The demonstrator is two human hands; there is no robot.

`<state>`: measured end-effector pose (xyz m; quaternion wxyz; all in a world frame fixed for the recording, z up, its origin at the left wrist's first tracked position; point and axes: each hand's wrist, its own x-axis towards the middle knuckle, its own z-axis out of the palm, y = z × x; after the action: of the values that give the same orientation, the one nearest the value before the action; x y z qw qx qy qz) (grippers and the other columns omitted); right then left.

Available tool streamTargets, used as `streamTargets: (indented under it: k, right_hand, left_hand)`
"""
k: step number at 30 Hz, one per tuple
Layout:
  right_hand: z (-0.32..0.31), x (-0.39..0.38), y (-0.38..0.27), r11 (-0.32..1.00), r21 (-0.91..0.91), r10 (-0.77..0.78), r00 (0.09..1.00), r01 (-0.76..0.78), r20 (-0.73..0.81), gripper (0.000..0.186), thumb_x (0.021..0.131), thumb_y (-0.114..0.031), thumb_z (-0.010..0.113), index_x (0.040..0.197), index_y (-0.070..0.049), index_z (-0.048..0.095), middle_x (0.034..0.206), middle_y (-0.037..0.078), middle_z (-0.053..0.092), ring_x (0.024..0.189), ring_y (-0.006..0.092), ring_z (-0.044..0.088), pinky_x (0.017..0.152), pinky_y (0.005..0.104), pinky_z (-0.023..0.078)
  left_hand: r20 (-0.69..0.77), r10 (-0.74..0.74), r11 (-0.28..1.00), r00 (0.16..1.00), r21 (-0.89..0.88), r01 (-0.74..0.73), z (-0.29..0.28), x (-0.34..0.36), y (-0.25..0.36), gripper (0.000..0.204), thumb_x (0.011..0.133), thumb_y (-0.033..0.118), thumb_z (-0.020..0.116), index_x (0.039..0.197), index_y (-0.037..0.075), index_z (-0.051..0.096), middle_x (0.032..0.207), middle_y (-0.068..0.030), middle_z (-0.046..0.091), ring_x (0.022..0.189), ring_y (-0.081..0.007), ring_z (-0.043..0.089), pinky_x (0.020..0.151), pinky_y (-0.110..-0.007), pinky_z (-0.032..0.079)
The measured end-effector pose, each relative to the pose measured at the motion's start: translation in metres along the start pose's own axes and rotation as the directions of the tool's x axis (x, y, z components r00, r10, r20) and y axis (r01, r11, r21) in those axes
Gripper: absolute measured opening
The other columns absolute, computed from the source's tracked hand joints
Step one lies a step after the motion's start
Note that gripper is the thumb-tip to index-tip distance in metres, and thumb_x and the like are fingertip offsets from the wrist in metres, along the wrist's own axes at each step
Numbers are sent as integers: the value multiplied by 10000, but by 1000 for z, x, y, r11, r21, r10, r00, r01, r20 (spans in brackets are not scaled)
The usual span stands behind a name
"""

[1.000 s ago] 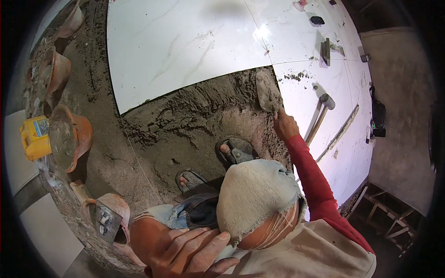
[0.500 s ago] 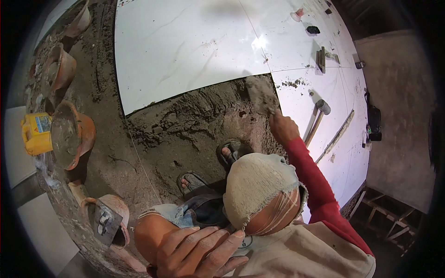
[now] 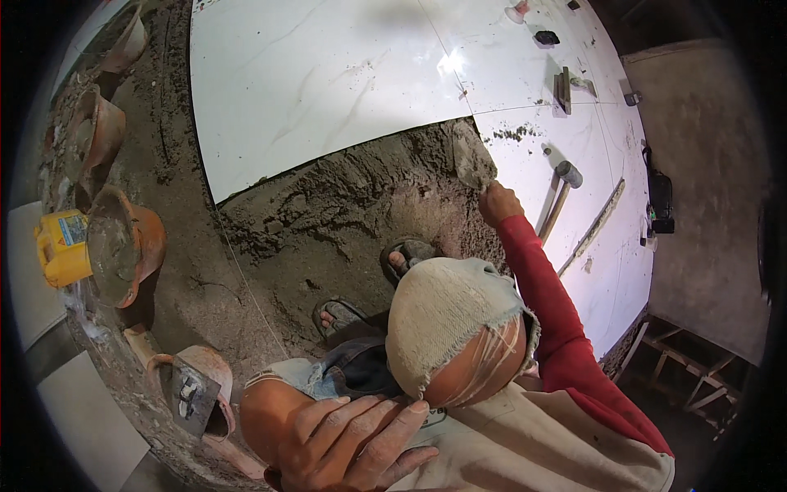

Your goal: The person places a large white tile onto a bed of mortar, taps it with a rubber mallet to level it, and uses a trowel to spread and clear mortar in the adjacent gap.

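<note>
My right hand (image 3: 500, 205), in a red sleeve, is closed round the handle of a trowel (image 3: 473, 160). Its mortar-smeared blade lies against the grey mortar bed (image 3: 344, 184), in the corner where two white floor tiles meet. The large marbled tile (image 3: 295, 90) borders the bed on the far side, and another tile (image 3: 525, 152) borders it on the right. Resting by my bent left knee, my left hand (image 3: 361, 443) holds nothing, its fingers stretched out and a little apart. The torn knees of my trousers hide part of the mortar.
A rubber mallet (image 3: 567, 175) and a straight strip (image 3: 594, 230) lie on the right-hand tiles. Along the left stand several orange buckets (image 3: 152, 242), a yellow jerrycan (image 3: 61, 258) and a flat plate-like tool (image 3: 193, 398) on a bucket. A thin string (image 3: 250, 291) crosses the mortar.
The trowel and my right hand have shifted slightly, with the blade now lower against the mortar at the tile corner. My left hand stays by the knee. The whole view has moved a little.
</note>
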<state>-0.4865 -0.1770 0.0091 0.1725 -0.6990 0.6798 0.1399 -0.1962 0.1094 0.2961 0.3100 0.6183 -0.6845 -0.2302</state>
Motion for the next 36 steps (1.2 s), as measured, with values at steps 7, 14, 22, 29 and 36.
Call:
streamTargets:
  k: [7,14,22,29,36]
  right_hand:
    - [0,-4,8,998,50,39,997,-42,65,450,979,-355,525,1025,71,663,980,358,677,992,511,663,887,547,537]
    - [-27,-30,17,952,302,-28,971,-47,239,442,1013,-342,510,1060,72,655,845,302,683,764,461,686,699,511,554]
    - [86,-39,21,874,427,-139,962,231,-235,340,1016,-281,495,1032,31,631,753,260,627,672,401,647,633,486,512]
    - [-4,-35,6,917,370,-123,988,148,-89,397,992,-328,511,1081,27,663,948,327,677,902,498,669,829,543,535]
    - [25,2,-3,944,324,-39,996,61,-75,431,993,-364,507,1024,38,657,952,340,668,937,516,649,849,567,518]
  left_hand:
    - [44,36,999,998,2,-36,3,-11,-3,528,794,472,822,1165,124,679,964,-10,731,875,-150,708,815,-312,510]
    - [-70,125,991,990,-43,-128,-6,0,-7,481,849,324,793,1203,21,674,1046,-72,725,902,-222,694,786,-335,507]
    - [52,140,984,989,-114,-133,1,6,-12,458,855,324,784,1189,26,685,1113,-62,714,948,-216,680,825,-347,492]
    - [44,104,992,994,-82,-100,-3,12,-15,435,870,317,765,1205,50,694,1111,-60,712,944,-223,675,853,-363,478]
    - [-33,46,997,998,-64,-48,0,11,-10,403,877,323,764,1153,35,713,1028,-66,725,909,-226,688,839,-359,488]
